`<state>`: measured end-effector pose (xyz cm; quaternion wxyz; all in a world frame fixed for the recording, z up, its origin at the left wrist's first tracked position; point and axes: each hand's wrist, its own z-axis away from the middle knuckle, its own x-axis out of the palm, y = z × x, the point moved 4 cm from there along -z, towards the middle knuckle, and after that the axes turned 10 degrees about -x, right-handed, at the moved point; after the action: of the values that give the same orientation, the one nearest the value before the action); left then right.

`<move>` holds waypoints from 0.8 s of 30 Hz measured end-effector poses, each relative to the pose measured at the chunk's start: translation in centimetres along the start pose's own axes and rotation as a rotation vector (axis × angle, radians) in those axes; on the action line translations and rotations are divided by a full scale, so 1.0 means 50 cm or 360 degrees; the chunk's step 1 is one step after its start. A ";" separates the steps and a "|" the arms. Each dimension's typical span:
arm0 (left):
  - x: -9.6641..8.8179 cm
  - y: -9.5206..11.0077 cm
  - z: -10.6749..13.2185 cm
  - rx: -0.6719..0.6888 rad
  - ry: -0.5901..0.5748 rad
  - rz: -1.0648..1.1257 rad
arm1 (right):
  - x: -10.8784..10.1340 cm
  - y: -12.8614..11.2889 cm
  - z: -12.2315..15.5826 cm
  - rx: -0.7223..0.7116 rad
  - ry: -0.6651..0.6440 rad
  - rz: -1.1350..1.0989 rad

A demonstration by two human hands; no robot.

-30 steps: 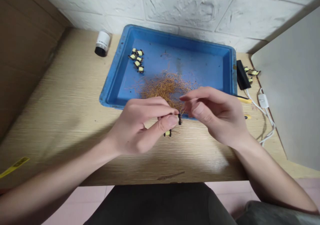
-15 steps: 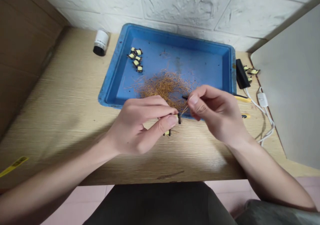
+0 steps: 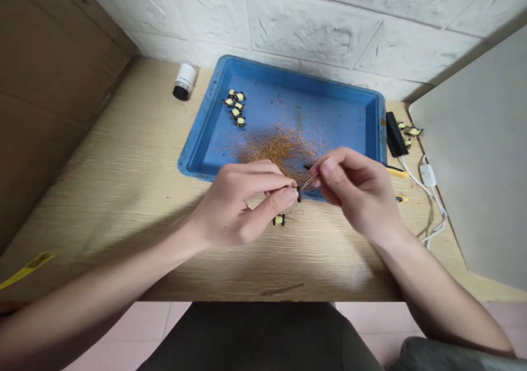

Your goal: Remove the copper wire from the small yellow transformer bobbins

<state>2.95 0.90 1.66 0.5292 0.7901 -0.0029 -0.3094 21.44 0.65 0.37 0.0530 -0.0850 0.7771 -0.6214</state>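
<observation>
My left hand [image 3: 251, 198] pinches a small transformer [image 3: 299, 194] between thumb and fingertips, its black pinned edge poking out to the right. Fine copper wires [image 3: 307, 183] run from that edge to my right hand [image 3: 349, 190], whose thumb and forefinger are closed on them. A second transformer [image 3: 279, 220], yellow-taped with black ends, lies on the table just below my left thumb. Behind both hands, a tangled heap of copper wire bits [image 3: 275, 147] rests in the blue tray [image 3: 197, 135]. A dark tool tip [image 3: 307, 167] shows beside my right fingertips; how it joins the rest is hidden.
Several transformers [image 3: 236, 107] sit in the tray's left part, more [image 3: 411, 131] on the table at right. A white bottle with black cap [image 3: 185, 81], a black block [image 3: 396, 135], a white cable [image 3: 438, 212], yellow-black handles [image 3: 397, 172] and a yellow strip [image 3: 28, 269] surround the tray.
The camera view has shifted, so the tray and bottle appear lower and the bottle further right. Both hands keep their pinches; the wires between them look straighter now.
</observation>
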 end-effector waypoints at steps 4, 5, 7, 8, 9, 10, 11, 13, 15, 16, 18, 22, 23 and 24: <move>0.003 -0.003 0.000 0.0017 -0.0006 0.0039 | -0.025 -0.001 0.002 -0.0131 0.0188 0.0157; 0.004 -0.004 0.001 0.0023 0.0001 0.0045 | -0.028 -0.004 0.004 -0.0230 0.0187 0.0220; 0.005 -0.007 0.002 0.0026 0.0023 0.0051 | -0.033 -0.014 0.008 -0.0453 0.0132 0.0304; 0.005 -0.009 0.002 0.0028 0.0033 0.0052 | -0.034 -0.017 0.010 -0.0507 0.0076 0.0312; 0.006 -0.010 0.003 0.0030 0.0041 0.0052 | -0.036 -0.017 0.011 -0.0502 0.0027 0.0299; 0.006 -0.011 0.003 0.0030 0.0049 0.0052 | -0.037 -0.018 0.011 -0.0474 -0.0014 0.0297; 0.007 -0.012 0.003 0.0024 0.0051 0.0053 | -0.039 -0.019 0.011 -0.0465 -0.0037 0.0328; 0.007 -0.014 0.002 -0.0012 0.0056 0.0077 | -0.037 -0.028 0.011 -0.0578 -0.0080 0.0486; 0.007 -0.014 0.000 -0.0046 0.0072 0.0116 | -0.026 -0.039 0.012 -0.0757 -0.0229 0.0700; 0.007 -0.014 -0.001 -0.0052 0.0088 0.0127 | -0.018 -0.041 0.013 -0.0823 -0.0327 0.0797; 0.008 -0.013 -0.003 -0.0065 0.0115 0.0136 | -0.008 -0.045 0.015 -0.0918 -0.0437 0.0945; 0.010 -0.017 -0.005 -0.0137 0.0090 0.0181 | -0.004 -0.047 0.014 -0.0911 -0.0424 0.0994; 0.009 -0.018 -0.005 -0.0152 0.0081 0.0205 | -0.004 -0.045 0.014 -0.0874 -0.0420 0.0961; 0.008 -0.019 -0.005 -0.0157 0.0075 0.0228 | -0.004 -0.043 0.015 -0.0832 -0.0409 0.0919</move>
<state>3.11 1.39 0.75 0.5882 0.7679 -0.0319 -0.2519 21.91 -0.47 2.31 0.2984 0.0491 0.8879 -0.3468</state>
